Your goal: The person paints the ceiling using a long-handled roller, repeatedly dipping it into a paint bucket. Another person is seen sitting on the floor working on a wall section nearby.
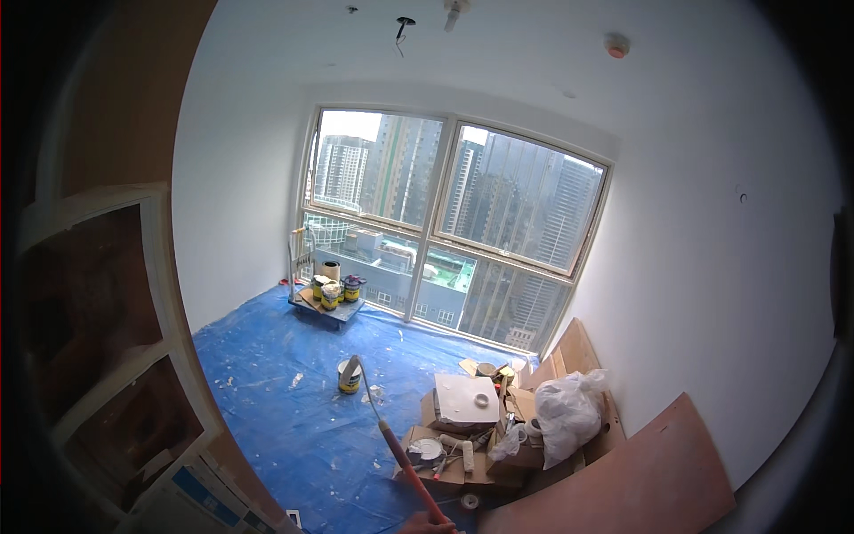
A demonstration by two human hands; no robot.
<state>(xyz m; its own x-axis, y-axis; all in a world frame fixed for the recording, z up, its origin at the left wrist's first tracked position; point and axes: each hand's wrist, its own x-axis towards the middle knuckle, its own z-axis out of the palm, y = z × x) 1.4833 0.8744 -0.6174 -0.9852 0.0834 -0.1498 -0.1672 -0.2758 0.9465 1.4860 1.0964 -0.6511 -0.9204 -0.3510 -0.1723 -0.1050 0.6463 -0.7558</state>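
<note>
At the bottom edge, my left hand (425, 523) is closed around the orange pole (407, 465) of a paint roller, only partly in view. The pole slants up and to the left, ending in a thin metal rod and a pale roller head (353, 366). In the picture the roller head overlaps an open paint can (349, 381) with a yellow and dark label, which stands on the blue floor sheet (294, 427). Whether the roller touches the can, I cannot tell. My right hand is out of view.
A platform trolley (327, 311) with several paint cans stands by the window (445, 222). On the right are cardboard boxes (452, 414), a small roller (467, 456), a tape roll (481, 400), a white plastic bag (569, 409) and a brown board (623, 476). A wooden door frame (191, 374) rises at left.
</note>
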